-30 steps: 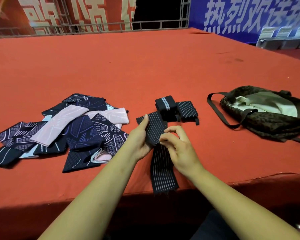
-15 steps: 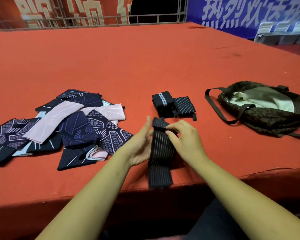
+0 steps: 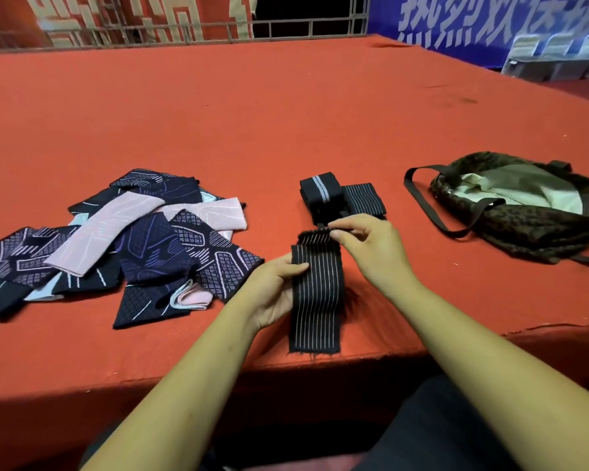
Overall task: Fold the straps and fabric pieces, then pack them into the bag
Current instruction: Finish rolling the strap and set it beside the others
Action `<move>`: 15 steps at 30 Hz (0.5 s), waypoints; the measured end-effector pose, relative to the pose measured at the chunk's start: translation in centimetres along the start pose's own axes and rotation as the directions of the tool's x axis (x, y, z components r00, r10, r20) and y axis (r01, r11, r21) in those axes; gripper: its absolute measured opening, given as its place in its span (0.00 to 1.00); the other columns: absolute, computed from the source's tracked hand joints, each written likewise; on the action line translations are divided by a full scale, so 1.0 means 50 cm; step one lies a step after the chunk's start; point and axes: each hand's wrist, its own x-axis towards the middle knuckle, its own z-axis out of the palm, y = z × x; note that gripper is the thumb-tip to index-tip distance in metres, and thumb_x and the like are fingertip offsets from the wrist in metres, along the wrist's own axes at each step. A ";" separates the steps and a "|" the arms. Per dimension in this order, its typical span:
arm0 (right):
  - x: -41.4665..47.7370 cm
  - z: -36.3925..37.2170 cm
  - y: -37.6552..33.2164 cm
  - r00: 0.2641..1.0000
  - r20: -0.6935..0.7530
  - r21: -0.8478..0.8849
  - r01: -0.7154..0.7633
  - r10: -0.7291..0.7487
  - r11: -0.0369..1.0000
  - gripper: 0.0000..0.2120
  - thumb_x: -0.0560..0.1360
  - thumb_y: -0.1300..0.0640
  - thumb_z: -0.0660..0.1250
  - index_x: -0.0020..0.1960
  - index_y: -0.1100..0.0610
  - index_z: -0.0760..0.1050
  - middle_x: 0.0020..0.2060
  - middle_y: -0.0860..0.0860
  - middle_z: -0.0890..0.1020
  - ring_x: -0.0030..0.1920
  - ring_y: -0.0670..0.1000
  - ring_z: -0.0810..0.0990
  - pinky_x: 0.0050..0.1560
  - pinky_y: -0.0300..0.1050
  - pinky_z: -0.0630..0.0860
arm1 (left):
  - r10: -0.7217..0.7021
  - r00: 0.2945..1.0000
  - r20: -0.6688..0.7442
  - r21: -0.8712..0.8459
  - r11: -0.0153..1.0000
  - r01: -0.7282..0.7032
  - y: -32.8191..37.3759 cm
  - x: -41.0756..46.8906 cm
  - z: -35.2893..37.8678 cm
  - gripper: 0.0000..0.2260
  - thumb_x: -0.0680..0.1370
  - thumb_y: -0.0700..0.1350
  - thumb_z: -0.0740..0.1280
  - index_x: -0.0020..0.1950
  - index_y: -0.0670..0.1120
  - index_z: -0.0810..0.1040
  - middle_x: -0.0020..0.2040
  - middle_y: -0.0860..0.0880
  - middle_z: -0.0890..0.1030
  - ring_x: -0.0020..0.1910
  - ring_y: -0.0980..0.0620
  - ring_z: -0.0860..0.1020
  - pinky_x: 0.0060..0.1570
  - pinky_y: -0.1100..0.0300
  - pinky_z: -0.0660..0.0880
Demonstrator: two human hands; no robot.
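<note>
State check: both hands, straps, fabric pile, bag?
Striped strap: near end on the table, far end curled over.
Left hand: grips the strap's left edge.
Right hand: pinches its far end.
Folded straps: two, side by side behind it.
Fabric pieces: loose overlapping heap, unpacked.
Bag: open, lying flat, lining showing.

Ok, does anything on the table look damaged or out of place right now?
The striped strap held by the left hand and right hand is frayed at its near end, with loose threads at the table edge. The patterned fabric pieces lie in a jumbled, overlapping pile.
</note>
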 end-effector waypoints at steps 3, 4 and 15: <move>-0.031 0.018 0.009 0.994 -0.001 -0.061 0.106 -0.106 0.993 0.07 0.73 0.63 0.73 0.50 0.57 0.85 0.48 0.47 0.83 0.50 0.42 0.80 0.57 0.30 0.71 | 0.028 1.000 -0.004 0.004 1.000 -0.028 0.000 -0.001 0.005 0.17 0.79 0.31 0.56 0.66 0.37 0.74 0.54 0.38 0.81 0.51 0.44 0.80 0.57 0.50 0.77; -0.039 0.023 0.013 0.992 -0.005 -0.086 0.129 -0.130 0.988 0.07 0.73 0.63 0.73 0.50 0.57 0.85 0.49 0.48 0.83 0.51 0.43 0.80 0.58 0.30 0.71 | 0.033 0.999 -0.007 0.006 0.999 -0.033 0.000 -0.002 0.007 0.17 0.80 0.31 0.56 0.66 0.37 0.74 0.54 0.38 0.81 0.51 0.45 0.81 0.57 0.51 0.78; -0.085 0.045 0.040 0.986 0.118 -0.134 0.137 -0.121 0.982 0.09 0.76 0.59 0.70 0.55 0.55 0.84 0.58 0.49 0.78 0.61 0.47 0.75 0.66 0.40 0.70 | 0.078 0.997 -0.005 0.017 0.997 -0.078 0.002 -0.021 0.005 0.15 0.79 0.38 0.63 0.65 0.36 0.75 0.52 0.40 0.81 0.49 0.46 0.81 0.52 0.53 0.80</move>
